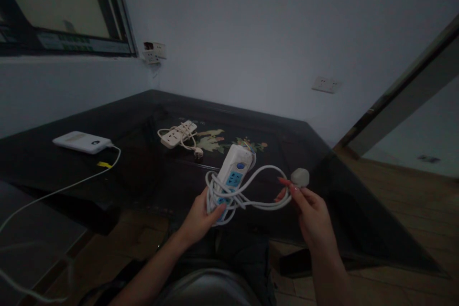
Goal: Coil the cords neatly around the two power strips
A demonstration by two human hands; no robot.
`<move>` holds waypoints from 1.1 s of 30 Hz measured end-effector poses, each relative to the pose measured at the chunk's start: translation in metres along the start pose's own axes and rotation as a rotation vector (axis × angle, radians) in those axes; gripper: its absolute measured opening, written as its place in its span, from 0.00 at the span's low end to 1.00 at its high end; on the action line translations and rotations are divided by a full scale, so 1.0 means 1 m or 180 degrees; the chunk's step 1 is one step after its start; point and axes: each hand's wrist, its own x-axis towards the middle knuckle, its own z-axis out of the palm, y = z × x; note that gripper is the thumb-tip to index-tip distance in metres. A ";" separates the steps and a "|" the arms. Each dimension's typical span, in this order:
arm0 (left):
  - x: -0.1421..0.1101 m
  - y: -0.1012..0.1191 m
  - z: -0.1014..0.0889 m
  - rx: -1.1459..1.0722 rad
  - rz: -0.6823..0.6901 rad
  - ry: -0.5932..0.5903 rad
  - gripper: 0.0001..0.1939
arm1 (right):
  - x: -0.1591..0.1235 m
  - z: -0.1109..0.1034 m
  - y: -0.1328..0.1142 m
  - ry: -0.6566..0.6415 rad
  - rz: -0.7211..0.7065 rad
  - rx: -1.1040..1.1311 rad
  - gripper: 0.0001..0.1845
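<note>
My left hand (201,217) is closed around the lower end of a white power strip (234,158) with blue sockets, held tilted above the table's near edge. Its white cord (267,168) is wound in loops about the strip's lower half. Out to the right, a loop of that cord is pinched in the fingers of my right hand (311,208). The cord's white plug (300,178) sticks up just beyond those fingertips. Farther back on the table lies a second, cream power strip (175,135), its own cord wrapped around it and its plug (198,153) toward me.
On the left of the dark table (136,172) lies a white power bank (84,142) with a cable (68,184) running off toward the lower left. A small yellow tag (104,165) is beside it. Wall sockets (326,84) are behind the table; a window (68,5) is upper left.
</note>
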 end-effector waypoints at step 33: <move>0.015 0.020 -0.016 0.2342 0.0751 -0.1116 0.21 | 0.013 0.032 -0.045 -0.0290 -0.2723 -0.3036 0.14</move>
